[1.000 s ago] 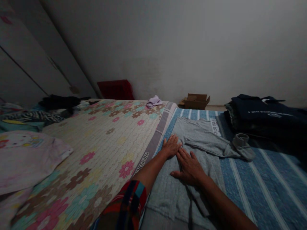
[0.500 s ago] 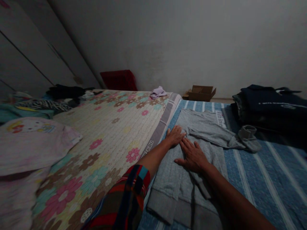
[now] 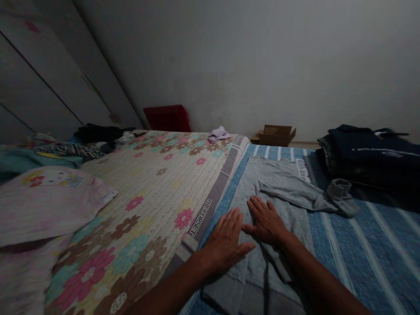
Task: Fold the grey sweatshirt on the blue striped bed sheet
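Note:
A grey long-sleeved sweatshirt lies on the blue striped bedding, its body folded lengthwise. One sleeve stretches out to the right and ends in a bunched cuff; a white label reading "With love" shows near the top. My left hand rests flat on the lower left part of the cloth, fingers straight and thumb out. Beside it, my right hand presses flat on the middle of the sweatshirt with fingers extended. Neither hand grips anything. Part of the hem is hidden by my left forearm.
A floral quilt with a grey border covers the left side. On it lie a pink printed garment, heaped clothes and a small lilac cloth. Dark folded clothes are stacked at right. A cardboard box stands by the wall.
My left hand has slid down the sweatshirt towards me, away from the upper fold. My right hand has stayed nearly in place. The view has tilted slightly up.

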`<state>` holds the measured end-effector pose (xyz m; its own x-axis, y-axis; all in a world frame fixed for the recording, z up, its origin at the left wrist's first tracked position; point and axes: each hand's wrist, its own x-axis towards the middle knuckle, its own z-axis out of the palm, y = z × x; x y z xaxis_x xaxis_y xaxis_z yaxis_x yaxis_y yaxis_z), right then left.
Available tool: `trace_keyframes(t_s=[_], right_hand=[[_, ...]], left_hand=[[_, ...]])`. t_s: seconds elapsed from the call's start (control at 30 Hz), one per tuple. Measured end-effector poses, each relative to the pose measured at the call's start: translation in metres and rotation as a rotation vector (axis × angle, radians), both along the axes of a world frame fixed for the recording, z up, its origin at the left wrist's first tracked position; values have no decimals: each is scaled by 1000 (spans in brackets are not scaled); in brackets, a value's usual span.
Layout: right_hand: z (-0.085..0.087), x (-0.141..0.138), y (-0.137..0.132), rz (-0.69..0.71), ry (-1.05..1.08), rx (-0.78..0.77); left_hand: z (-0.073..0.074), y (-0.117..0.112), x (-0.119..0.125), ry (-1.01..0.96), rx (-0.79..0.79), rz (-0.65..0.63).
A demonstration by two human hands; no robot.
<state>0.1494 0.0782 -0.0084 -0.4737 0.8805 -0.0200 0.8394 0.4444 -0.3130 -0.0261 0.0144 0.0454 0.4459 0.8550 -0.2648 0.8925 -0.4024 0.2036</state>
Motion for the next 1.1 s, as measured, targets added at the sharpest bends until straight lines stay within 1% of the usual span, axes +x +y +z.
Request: trace_keyframes(t_s=[0.07, 0.17, 0.27, 0.37, 0.5, 0.63, 0.83, 0.93, 1.1], right_hand=[[2, -1, 0, 0, 4, 0], [4, -3, 0, 3, 18, 1], [2, -4, 1, 9, 33, -1], [1, -4, 1, 2, 36, 0], [2, -5, -1, -2, 36, -1], [3, -6, 0, 0, 43, 4], [-2, -7, 1, 0, 51, 14], [-2, -7, 1, 6, 60, 15], [2, -7, 0, 5, 64, 7]], left_hand=[[-4, -5, 2, 19, -30, 9], [-14, -7, 1, 39, -61, 30], [-22, -7, -2, 22, -40, 30], [-27, -8, -4, 9, -34, 31], [-28, -9, -4, 12, -57, 46], [-27, -7, -5, 16, -43, 44], [-24, -7, -4, 32, -39, 54], [-27, -8, -5, 35, -20, 57], [-31, -6, -6, 46, -24, 50]])
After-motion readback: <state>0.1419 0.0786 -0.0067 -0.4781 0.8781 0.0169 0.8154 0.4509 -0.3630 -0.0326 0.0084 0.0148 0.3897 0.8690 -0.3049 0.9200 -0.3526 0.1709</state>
